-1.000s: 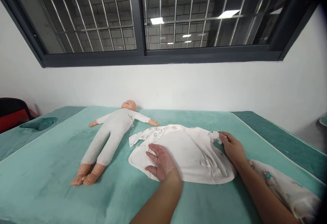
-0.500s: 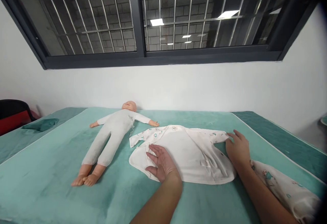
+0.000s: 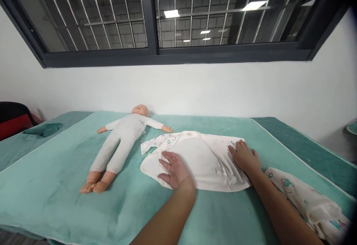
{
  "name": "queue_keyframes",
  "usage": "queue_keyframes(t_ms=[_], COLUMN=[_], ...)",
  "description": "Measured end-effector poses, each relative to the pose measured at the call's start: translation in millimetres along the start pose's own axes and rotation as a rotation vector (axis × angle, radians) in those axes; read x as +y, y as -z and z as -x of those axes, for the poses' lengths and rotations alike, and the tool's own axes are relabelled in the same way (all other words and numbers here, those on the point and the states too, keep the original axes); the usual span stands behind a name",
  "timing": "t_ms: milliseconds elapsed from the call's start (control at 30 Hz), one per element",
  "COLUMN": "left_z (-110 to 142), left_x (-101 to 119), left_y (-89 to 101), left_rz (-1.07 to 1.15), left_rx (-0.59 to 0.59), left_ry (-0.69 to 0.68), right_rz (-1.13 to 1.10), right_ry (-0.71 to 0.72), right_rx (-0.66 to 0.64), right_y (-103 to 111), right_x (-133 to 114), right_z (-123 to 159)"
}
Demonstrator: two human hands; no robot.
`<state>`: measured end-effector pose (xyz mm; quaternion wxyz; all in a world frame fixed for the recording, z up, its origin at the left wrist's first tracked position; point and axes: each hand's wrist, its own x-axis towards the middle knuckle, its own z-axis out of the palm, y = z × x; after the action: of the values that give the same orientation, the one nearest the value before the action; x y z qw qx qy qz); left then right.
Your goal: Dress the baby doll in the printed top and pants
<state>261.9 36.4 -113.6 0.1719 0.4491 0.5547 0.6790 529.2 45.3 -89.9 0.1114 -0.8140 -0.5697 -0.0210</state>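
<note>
A white baby garment [image 3: 199, 155] with small teal prints lies spread on the teal sheet [image 3: 55, 185]. My left hand [image 3: 174, 170] rests flat on its lower left part, fingers stretched out. My right hand [image 3: 244, 157] lies flat on the garment's right side over the folded sleeve, fingers spread. A baby doll [image 3: 121, 142] in a pale grey suit lies on its back to the left of the garment, head toward the wall.
A second printed white garment [image 3: 306, 200] lies bunched at the right by my right forearm. A dark teal cloth [image 3: 43, 129] and a red and black object [image 3: 12, 120] sit at the far left. White wall and barred window behind.
My right hand let go of the sleeve end, moved out right, then came back left onto the garment and lies flat on it. The left hand stayed in place.
</note>
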Motion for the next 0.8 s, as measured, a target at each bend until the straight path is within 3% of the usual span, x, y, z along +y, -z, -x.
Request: queue_keyframes(t_ms=[133,267,333,400,500,533,633,733,800], left_z=[2,2,2,3,3,2,-1,-7,-12], left_x=[6,12,14,15,16,16,18,23,28], left_y=[-1.2,-2.1,-1.8,-1.4,-2.0,-2.5,-1.3,14.6,38.0], left_rz=[0.013,0.065,0.051,0.000,-0.134,-0.192,-0.413,-0.701,-0.840], left_rx=[0.062,0.124,0.147,0.150,0.120,0.098,-0.029,-0.293,-0.471], left_ry=[0.018,0.018,0.026,0.034,0.026,0.014,-0.063,-0.199,-0.309], right_rz=[-0.009,-0.086,-0.152,-0.232,-0.349,-0.326,-0.209,-0.147,-0.141], right_ry=[-0.003,-0.045,-0.047,0.160,0.519,0.578,0.514,0.514,0.526], right_rx=[-0.006,-0.099,-0.066,0.081,0.020,-0.016,-0.050,-0.082,-0.097], right_y=[4,30,45,51,38,29,3,-10,-11], right_x=[4,-3,-27,-68,-141,-161,-199,-205,-202], right_z=[1,-9,-9,-1,22,30,47,50,47])
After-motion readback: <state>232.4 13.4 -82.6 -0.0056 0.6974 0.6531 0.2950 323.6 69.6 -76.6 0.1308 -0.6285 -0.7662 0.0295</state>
